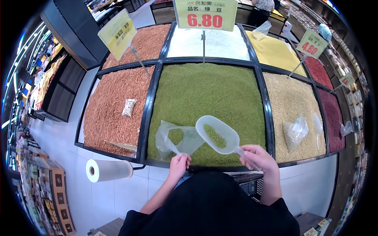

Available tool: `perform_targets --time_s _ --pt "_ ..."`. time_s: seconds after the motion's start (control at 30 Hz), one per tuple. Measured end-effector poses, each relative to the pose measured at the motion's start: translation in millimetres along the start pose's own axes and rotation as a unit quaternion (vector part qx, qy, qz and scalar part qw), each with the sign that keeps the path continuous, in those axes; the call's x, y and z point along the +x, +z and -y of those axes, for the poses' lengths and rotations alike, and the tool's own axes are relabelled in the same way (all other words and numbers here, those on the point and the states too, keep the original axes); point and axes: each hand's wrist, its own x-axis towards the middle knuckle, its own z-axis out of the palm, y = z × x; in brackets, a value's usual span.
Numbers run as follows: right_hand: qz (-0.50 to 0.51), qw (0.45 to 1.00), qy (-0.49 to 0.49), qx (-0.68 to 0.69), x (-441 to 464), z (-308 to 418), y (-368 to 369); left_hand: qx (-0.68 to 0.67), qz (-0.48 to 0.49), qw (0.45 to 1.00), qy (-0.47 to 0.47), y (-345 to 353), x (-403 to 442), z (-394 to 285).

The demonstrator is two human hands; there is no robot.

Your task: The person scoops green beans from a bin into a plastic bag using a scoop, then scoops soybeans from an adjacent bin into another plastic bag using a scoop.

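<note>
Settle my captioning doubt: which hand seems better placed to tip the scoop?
Probably the right: the right hand grips the scoop by its handle, while the left hand pinches the bag.

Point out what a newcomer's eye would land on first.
Probably the wide bed of green beans in the middle, with the 6.80 price sign above its far edge. Then the translucent scoop in the right hand, over the beans' near side, and the plastic bag in the left hand.
</note>
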Motion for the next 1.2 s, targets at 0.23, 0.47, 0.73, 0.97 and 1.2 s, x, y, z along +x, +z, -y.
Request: perform_targets --time_s 0.23,0.47,0.73,0.97,1.2 --pt "0.047 0.975 0.075 -0.202 38.6 30.2 51.6 0.017 0.0 1.0 0.002 3.0 -1.6 4.1" --pt "-0.009 0.894 -0.084 -0.441 95.7 -0.3 91.4 0.018 -0.01 1.0 0.016 5.2 -5.8 6.1" --pt "-0.059 0.83 -0.195 -0.52 117.7 -31.0 106.2 0.013 -0.028 0.999 0.028 10.2 -8.0 4.3" --pt "-0.054 0.822 -0.207 -0.528 121.3 -43.7 109.6 -0.024 -0.042 0.998 0.035 12.1 -7.6 3.5" --pt "-0.068 0.802 -0.241 -0.542 121.4 -48.1 105.8 -0.041 -0.057 0.996 0.05 13.3 -5.0 2.6"
